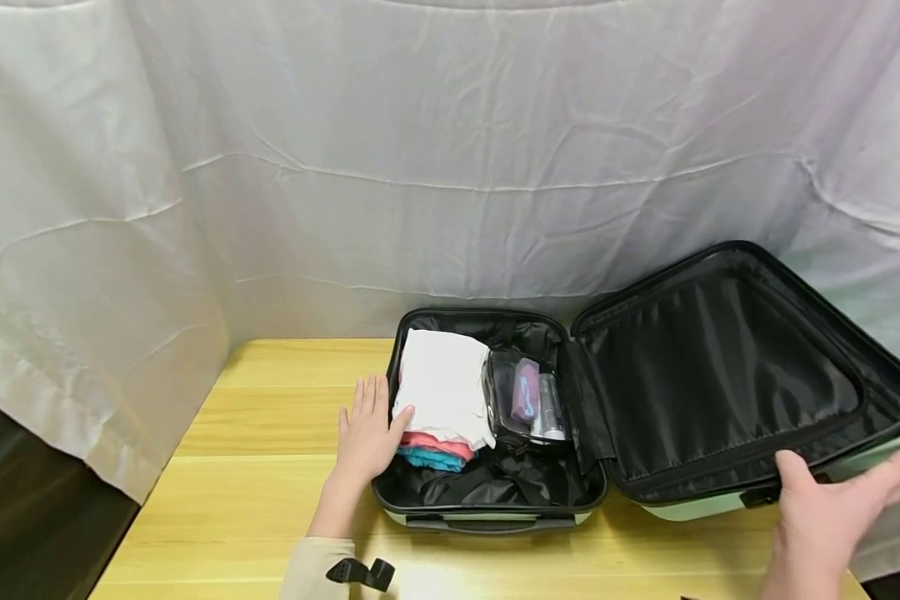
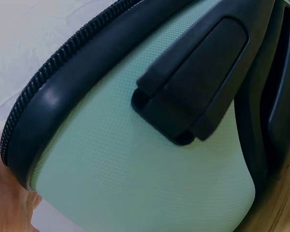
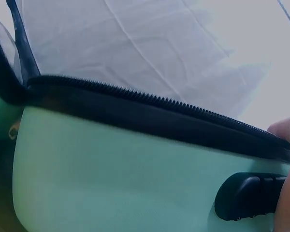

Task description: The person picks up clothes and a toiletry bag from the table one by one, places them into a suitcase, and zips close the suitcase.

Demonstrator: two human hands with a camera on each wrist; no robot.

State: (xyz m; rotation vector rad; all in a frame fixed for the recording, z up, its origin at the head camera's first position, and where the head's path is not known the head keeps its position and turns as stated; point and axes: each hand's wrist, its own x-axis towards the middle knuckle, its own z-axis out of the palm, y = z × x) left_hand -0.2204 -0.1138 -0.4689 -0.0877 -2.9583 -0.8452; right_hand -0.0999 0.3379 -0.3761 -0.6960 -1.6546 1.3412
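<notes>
A mint-green suitcase lies opened on a wooden table [image 1: 255, 467]. Its base [image 1: 487, 521] holds a folded white cloth [image 1: 442, 383] over pink [image 1: 435, 443] and blue [image 1: 429, 458] clothes, with a clear toiletry pouch [image 1: 525, 400] beside them. My left hand [image 1: 365, 433] lies flat against the base's left rim, its thumb touching the white cloth. The black-lined lid [image 1: 720, 383] is tilted up at the right. My right hand [image 1: 832, 508] holds its outer edge, thumb on the rim and fingers [image 3: 287, 130] along the green shell [image 3: 111, 179]. The left wrist view shows the base shell [image 2: 135, 179] and a black handle [image 2: 193, 92].
A white curtain [image 1: 420, 167] hangs close behind the table and round both sides. Bare tabletop lies left of the suitcase. The table's left edge drops to a dark floor [image 1: 30, 517]. A black strap clip [image 1: 360, 572] sits at my left wrist.
</notes>
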